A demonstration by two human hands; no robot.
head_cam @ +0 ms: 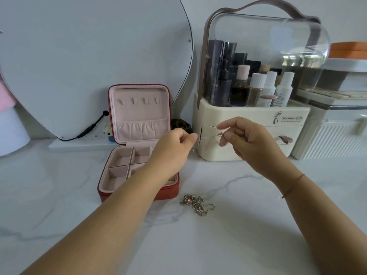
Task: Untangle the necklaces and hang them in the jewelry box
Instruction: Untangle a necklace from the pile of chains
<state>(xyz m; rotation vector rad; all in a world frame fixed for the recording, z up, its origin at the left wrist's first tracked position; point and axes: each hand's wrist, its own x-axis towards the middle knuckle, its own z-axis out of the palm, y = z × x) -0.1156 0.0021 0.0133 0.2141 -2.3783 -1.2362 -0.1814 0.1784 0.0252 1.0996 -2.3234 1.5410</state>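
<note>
A thin necklace chain (208, 137) is stretched in the air between my two hands, above the marble counter. My left hand (176, 143) pinches one end of it and my right hand (244, 135) pinches the other end, where the chain bunches. A tangled heap of necklaces (195, 203) lies on the counter below, near the front right corner of the red jewelry box (170, 191). The box stands open, its pink lid upright with a row of small hooks (139, 100) and a gathered pocket. My left forearm crosses over its tray.
A cream cosmetics organizer (252, 116) with a clear dome and bottles stands right behind my hands. A heart-shaped mirror (89, 56) with a black cable leans on the wall at left. White storage boxes (333, 135) sit at the right.
</note>
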